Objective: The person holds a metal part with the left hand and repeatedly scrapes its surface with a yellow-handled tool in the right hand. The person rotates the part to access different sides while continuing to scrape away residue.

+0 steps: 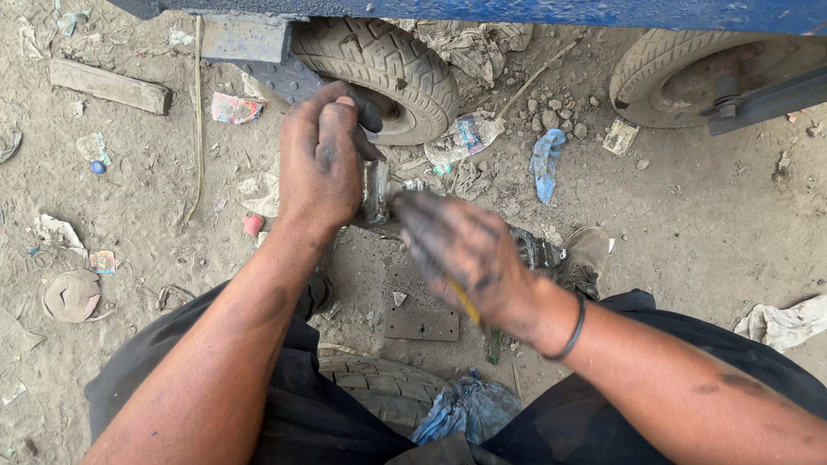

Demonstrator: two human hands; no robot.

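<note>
My left hand point(320, 159), black with grease, is closed around a shiny metal part point(376, 191) held upright over the dirt. My right hand point(461, 251), blurred by motion, presses against the same part from the right and grips a thin yellow-handled tool point(465, 301) that pokes out under the palm. A dark band circles my right wrist. Most of the metal part is hidden behind both hands.
A small tyre point(392, 65) and a second wheel point(689, 69) sit under a blue vehicle body point(517, 10). Another tyre point(379, 387) lies between my knees with a blue rag point(469, 409). A flat metal plate point(422, 325), wood plank point(108, 84), litter and stones lie scattered.
</note>
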